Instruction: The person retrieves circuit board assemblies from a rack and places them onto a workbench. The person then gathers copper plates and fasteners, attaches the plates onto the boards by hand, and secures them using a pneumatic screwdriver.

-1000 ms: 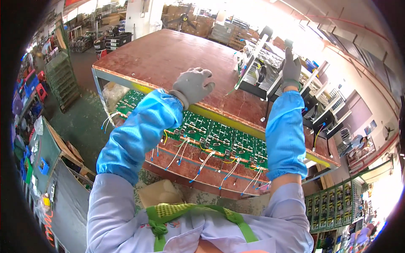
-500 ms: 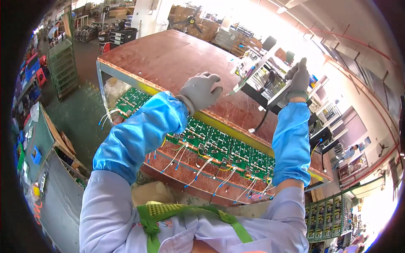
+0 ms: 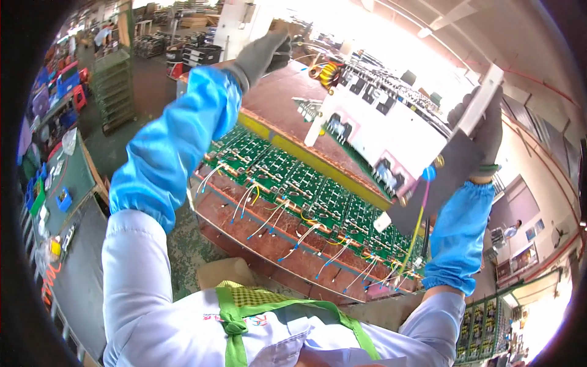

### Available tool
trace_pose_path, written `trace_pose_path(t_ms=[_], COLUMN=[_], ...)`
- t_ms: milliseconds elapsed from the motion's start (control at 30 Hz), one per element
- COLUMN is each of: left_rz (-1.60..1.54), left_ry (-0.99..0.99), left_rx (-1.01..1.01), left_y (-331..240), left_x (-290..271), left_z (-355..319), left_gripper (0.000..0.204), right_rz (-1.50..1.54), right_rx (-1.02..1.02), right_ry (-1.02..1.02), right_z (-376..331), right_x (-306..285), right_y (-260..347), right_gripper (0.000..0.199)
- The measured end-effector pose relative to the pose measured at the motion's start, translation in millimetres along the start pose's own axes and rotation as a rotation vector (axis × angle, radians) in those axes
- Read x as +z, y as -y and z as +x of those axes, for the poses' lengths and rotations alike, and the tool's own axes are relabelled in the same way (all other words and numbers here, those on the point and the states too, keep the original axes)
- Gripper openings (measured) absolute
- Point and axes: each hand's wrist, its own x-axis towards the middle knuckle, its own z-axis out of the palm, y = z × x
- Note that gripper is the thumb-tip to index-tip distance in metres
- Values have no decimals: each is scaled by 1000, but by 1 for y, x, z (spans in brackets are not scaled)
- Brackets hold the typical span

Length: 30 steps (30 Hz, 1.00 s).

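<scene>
An electronics assembly (image 3: 391,125) with a broad white panel, black components and a yellow-wound coil (image 3: 331,74) stands tilted up above the table. My gloved right hand (image 3: 489,125) grips its right end, around a pale metal bar (image 3: 481,101) by a dark plate (image 3: 440,171). A yellow-and-purple wire (image 3: 418,223) hangs from this end. Off the assembly's left end, my gloved left hand (image 3: 264,59) is raised with curled fingers, near a thin wire; what they hold, if anything, is hidden. Below lies a row of green circuit boards (image 3: 293,177) with loose white leads.
The reddish table (image 3: 269,96) has a yellow front edge (image 3: 306,153); the boards sit on a lower shelf (image 3: 226,211). A green rack (image 3: 113,92) stands at far left. A workbench (image 3: 92,244) with a blue bin (image 3: 63,199) is nearer on the left.
The assembly has been lifted and tilted, its white panel now facing me. My right hand has moved right and grips its end. My left hand has moved up and left.
</scene>
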Motion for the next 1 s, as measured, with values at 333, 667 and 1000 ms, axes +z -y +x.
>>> trace_pose_path(t_ms=[333,667,1000], left_rz=[812,567,310], left_ry=[111,-292,-798], left_rx=[-377,-443,-353], left_y=[-100,-144,-170], left_x=[-66,-197,-297], left_z=[-159,-426,-649], left_gripper=[74,25,46], right_rz=[569,484,234], right_rx=[-1,250,431], right_ry=[732,1062,1364], right_z=[-67,-186,-272], right_x=[102,299,501], right_y=[-13,-57,-97], right_gripper=[32,44,42])
